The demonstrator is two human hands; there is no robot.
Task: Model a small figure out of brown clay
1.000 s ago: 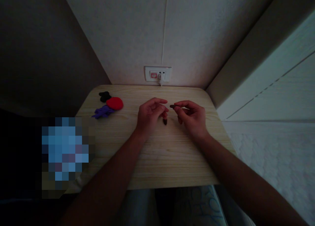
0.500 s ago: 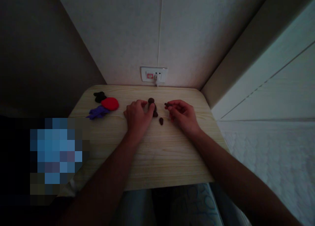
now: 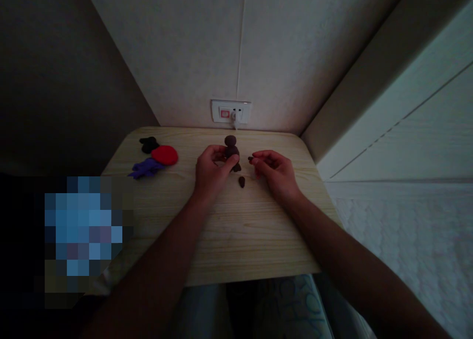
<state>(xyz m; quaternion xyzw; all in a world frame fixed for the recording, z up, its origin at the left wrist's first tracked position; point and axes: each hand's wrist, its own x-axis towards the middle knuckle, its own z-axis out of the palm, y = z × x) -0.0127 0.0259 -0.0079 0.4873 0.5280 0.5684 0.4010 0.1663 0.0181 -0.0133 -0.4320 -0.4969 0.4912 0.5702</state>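
My left hand [image 3: 213,169] is closed round the body of a small brown clay figure [image 3: 231,147], thumb in front. The figure is upright, with a round head on a thicker body and short feet below. To its right, my right hand [image 3: 275,167] pinches a small dark brown clay piece [image 3: 251,158] between thumb and fingertips, apart from the figure. A loose brown clay lump [image 3: 241,182] lies on the table between the hands, nearer to me. Part of the figure's body is hidden by my left fingers.
At the table's [image 3: 236,230] back left lie a flat red clay disc [image 3: 164,155], a black clay lump [image 3: 149,145] and purple clay [image 3: 148,167]. A wall socket [image 3: 231,112] with a plug sits behind the table. A blurred patch covers the left front.
My left hand moved left to the brown figure, took hold of it and raised it upright. My right hand keeps its pinch on the small piece. The view shifted slightly.
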